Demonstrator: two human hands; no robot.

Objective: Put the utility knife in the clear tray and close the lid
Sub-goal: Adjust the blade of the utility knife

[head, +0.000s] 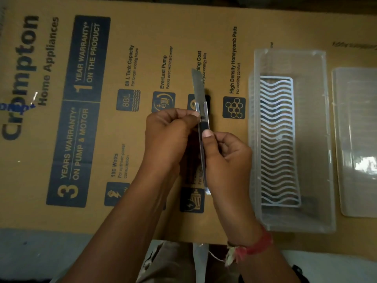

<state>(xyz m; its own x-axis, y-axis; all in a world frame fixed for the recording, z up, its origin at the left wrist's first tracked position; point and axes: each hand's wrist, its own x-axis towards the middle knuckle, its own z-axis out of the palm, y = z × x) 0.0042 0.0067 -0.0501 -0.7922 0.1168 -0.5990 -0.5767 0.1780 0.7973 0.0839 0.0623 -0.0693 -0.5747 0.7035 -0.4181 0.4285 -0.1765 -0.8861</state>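
Note:
Both hands hold a metal utility knife (201,103) above the cardboard, its blade pushed out and pointing away from me. My left hand (169,137) pinches the knife body near the blade end. My right hand (226,158) grips the handle, thumb resting on the black slider. The clear tray (324,144) lies open to the right of my hands, with a white wavy grid insert (278,139) on its floor. Its clear lid (357,139) lies flat further right, apart from the tray.
A flattened brown cardboard box (102,68) with dark blue printing covers the work surface. A red thread band (255,246) circles my right wrist. The cardboard's near edge runs just below my forearms, with my lap beyond it.

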